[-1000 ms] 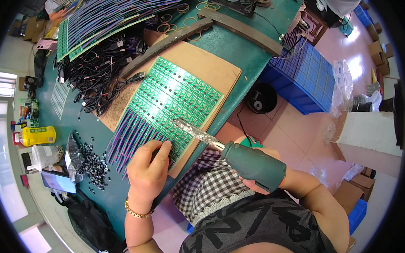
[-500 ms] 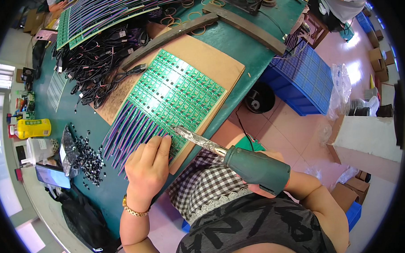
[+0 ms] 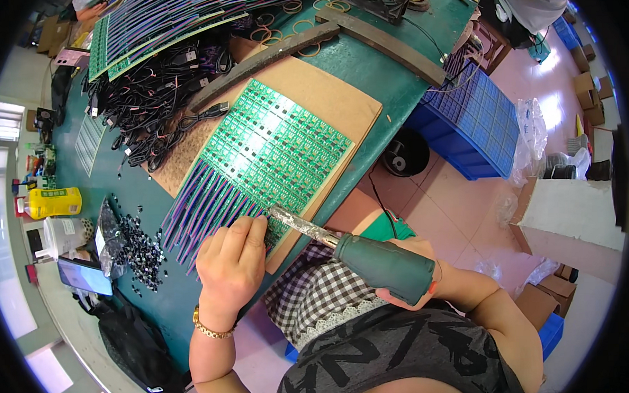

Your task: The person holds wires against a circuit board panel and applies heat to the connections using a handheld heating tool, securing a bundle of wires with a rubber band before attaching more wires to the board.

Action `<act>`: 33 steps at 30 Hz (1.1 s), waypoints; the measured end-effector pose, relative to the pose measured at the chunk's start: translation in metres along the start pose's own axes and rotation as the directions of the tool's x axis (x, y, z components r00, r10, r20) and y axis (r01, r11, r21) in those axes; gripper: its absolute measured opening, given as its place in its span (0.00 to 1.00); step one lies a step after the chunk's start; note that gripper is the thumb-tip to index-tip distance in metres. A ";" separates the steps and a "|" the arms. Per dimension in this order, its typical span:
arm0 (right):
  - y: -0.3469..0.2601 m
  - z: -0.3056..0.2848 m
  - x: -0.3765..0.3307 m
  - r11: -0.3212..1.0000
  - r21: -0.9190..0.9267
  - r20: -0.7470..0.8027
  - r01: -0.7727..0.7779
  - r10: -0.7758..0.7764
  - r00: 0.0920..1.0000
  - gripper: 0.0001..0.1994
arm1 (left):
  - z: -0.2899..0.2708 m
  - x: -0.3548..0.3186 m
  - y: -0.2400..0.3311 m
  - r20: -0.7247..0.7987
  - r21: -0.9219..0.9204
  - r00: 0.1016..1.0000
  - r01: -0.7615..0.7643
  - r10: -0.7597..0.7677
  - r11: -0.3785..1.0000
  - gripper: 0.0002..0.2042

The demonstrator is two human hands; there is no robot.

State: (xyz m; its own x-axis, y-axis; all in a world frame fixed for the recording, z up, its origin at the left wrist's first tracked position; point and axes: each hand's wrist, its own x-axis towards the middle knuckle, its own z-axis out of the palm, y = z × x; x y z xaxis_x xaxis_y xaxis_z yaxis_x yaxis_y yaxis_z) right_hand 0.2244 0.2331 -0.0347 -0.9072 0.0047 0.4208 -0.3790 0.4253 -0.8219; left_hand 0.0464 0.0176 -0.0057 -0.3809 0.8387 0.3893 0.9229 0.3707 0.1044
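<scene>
A green panel of small circuit boards [image 3: 278, 146] lies on a brown board [image 3: 342, 102]. Along its left edge runs a row of purple, blue and dark wires [image 3: 205, 207]. My left hand [image 3: 228, 265] is at the near end of that row, fingers pinched together on a wire at the panel's edge; the pinched end is partly hidden. My right hand [image 3: 417, 248] grips the thick green handle of a soldering iron [image 3: 383, 267]. Its metal tip, crusted and shiny, reaches the panel's near corner, right beside my left fingertips. Whether the tip touches a joint is hard to tell.
A dark angled bar [image 3: 268, 63] lies across the brown board's far side. Black cables [image 3: 159, 105] are heaped far left, beside wired panels [image 3: 184, 28]. Small black parts [image 3: 142, 251] and a phone [image 3: 85, 276] lie left. A blue crate [image 3: 464, 122] stands right, beyond the table edge.
The soldering iron's handle has shifted left, and its tip has come slightly nearer to me along the panel's edge. My left hand stays pinched at nearly the same spot.
</scene>
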 end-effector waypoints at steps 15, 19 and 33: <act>0.000 -0.006 -0.004 1.000 -0.006 0.038 0.011 -0.011 0.999 0.21 | 0.005 -0.001 -0.008 -0.060 -0.092 0.998 -0.017 0.012 0.996 0.14; 0.000 -0.005 -0.009 0.998 -0.055 0.049 -0.008 0.011 0.999 0.27 | 0.004 -0.001 -0.007 -0.056 -0.079 0.998 -0.017 0.012 0.997 0.14; -0.006 -0.010 -0.006 0.997 -0.013 0.072 -0.076 0.077 0.994 0.27 | 0.005 -0.002 0.000 -0.050 -0.027 0.998 0.027 -0.028 0.999 0.15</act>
State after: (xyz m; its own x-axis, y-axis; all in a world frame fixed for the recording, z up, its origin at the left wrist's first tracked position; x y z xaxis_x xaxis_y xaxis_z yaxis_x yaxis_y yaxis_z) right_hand 0.2341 0.2392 -0.0281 -0.9443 -0.0277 0.3279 -0.3066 0.4359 -0.8462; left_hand 0.0471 0.0180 -0.0110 -0.4031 0.8070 0.4316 0.9136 0.3819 0.1393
